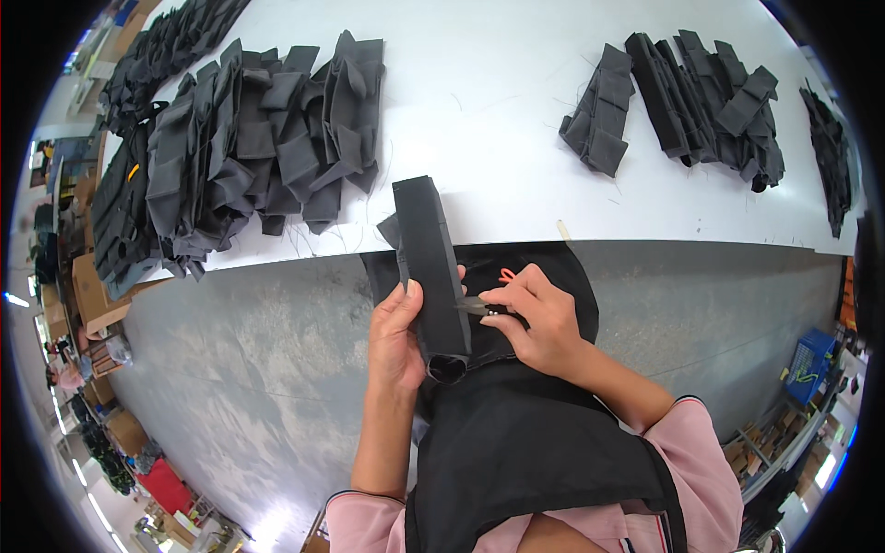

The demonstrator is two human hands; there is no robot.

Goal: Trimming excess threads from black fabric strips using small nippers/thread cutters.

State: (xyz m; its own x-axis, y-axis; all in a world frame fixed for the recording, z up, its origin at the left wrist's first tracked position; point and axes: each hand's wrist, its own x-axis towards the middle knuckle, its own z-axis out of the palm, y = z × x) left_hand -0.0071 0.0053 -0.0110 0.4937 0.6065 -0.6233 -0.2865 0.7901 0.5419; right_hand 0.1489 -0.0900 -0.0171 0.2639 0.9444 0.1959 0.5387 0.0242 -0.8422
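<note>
My left hand [398,336] is wrapped round a long, box-shaped black fabric piece [426,253], its thumb on the near side. The piece stands tilted over my lap, its far end above the table edge and an opening showing at its lower end. In my right hand [539,318] is a small pair of thread snips [472,305], pinched between thumb and fingers. The blades point left and meet the side of the fabric piece. A red cord loop [506,276] shows by my fingers. Black cloth [544,419] covers my lap.
Across the white table [489,111], a large row of dark fabric pieces [267,129] lies at left. A single piece [604,111] and a smaller pile [710,106] lie at right. Loose threads are scattered on top. A blue crate [811,364] stands on the right.
</note>
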